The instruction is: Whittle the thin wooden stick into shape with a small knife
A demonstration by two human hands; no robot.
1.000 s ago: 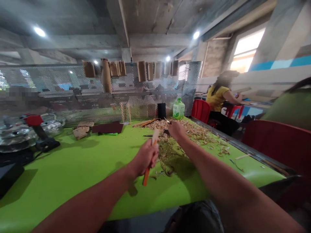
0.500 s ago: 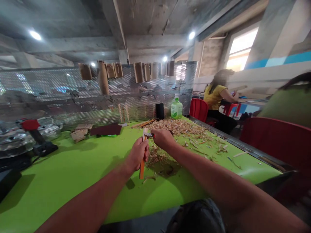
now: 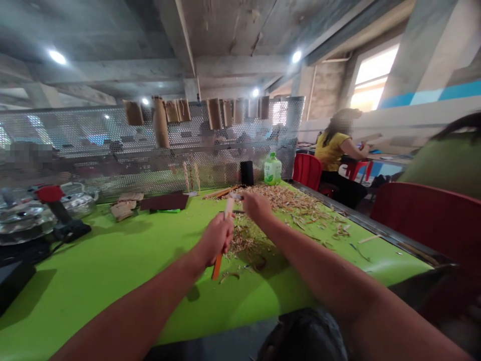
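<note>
My left hand [image 3: 218, 234] is wrapped round a wooden stick [image 3: 217, 267], orange at its lower end and pale where the top is bare. The stick slants up and away from me, just above the green tabletop [image 3: 124, 271]. At its far end, my right hand [image 3: 257, 206] is closed round the handle of a small carving knife [image 3: 237, 197]. Its blade is blurred and lies at or very close to the stick's tip; contact I cannot tell. Curled wood shavings [image 3: 242, 241] lie beneath and between my hands.
A larger heap of shavings [image 3: 293, 198] spreads toward the right edge. Behind it stand a green-labelled bottle [image 3: 272, 170] and a black block [image 3: 247, 173]. Metal kettles [image 3: 22, 220] and a red-topped tool [image 3: 50, 195] stand left. A person in yellow [image 3: 330, 148] sits beyond a red chair [image 3: 305, 168].
The knife has slid forward along the stick to its tip, my right hand moving away and slightly right. The stick's top leans a little more to the right in my left hand.
</note>
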